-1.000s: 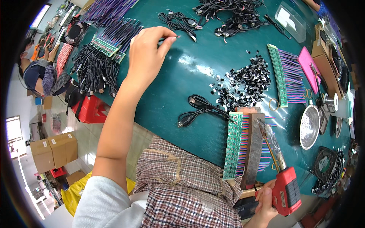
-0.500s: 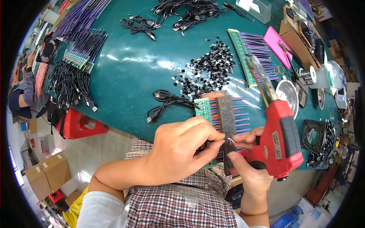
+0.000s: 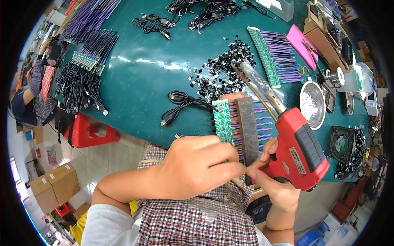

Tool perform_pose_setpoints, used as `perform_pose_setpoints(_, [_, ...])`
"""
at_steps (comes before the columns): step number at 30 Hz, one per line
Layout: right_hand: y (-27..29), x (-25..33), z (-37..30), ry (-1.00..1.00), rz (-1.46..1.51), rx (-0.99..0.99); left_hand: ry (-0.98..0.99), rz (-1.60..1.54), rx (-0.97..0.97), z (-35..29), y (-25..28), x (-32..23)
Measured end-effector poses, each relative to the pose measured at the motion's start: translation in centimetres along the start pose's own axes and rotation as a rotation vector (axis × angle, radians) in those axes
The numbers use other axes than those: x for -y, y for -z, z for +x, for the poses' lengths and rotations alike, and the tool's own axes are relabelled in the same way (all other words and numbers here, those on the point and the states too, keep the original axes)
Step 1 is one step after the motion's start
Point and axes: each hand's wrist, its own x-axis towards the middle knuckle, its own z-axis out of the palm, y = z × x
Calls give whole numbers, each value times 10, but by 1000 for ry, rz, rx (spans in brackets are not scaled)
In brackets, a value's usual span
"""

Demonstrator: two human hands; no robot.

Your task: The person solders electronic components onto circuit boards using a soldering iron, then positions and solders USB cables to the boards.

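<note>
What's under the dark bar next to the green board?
Thin coloured wires emerge on both sides of the dark bar; their stretch directly beneath it is covered.

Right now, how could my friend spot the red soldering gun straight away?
On the green table, find the dark bar beside the green circuit board. Just right of it, the person's right hand holds the red soldering gun. Unlike that dull bar, it's bright red with a black panel.
</note>
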Motion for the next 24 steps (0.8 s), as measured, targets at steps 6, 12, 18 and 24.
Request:
perform_pose_setpoints(6, [6, -7, -3, 22, -162, -151, 78, 193, 69, 1, 17, 5])
perform_pose_setpoints(12, [8, -18, -33, 47, -241, -348, 384, 210, -134, -5, -2, 42])
perform_pose_setpoints(18, [17, -45, -72, 29, -325, -353, 412, 252, -199, -3, -14, 48])
perform_pose_setpoints(24, [25, -56, -77, 9, -536, -263, 426, 290, -187, -3, -16, 49])
